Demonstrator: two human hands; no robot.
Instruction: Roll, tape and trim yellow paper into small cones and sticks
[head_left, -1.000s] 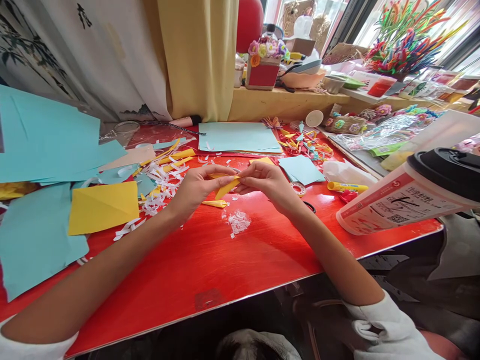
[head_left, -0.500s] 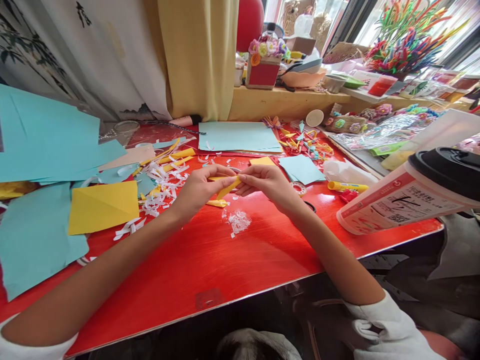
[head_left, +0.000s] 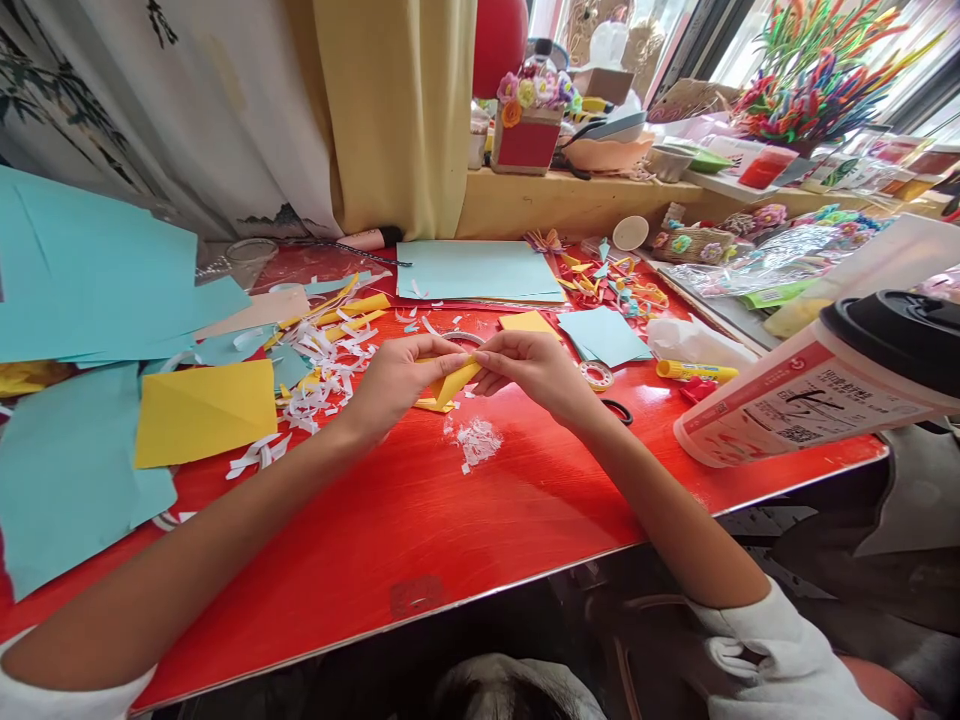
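Observation:
A small folded piece of yellow paper is pinched between both hands above the red table. My left hand grips its left end between thumb and fingers. At its right end, my right hand holds it with thumb and forefinger, the other fingers curled below. Another yellow paper piece lies on the table just beneath the hands. Below them is a little heap of white paper bits. Part of a ring shows behind the fingertips.
White paper shreds and a yellow sheet lie left, beside large blue sheets. A blue stack is at the back. At right are blue squares, a tape roll, a yellow glue stick and a large lidded cup.
The folded yellow paper has tilted slightly between my fingers, showing more of its face. Both hands stay in nearly the same place.

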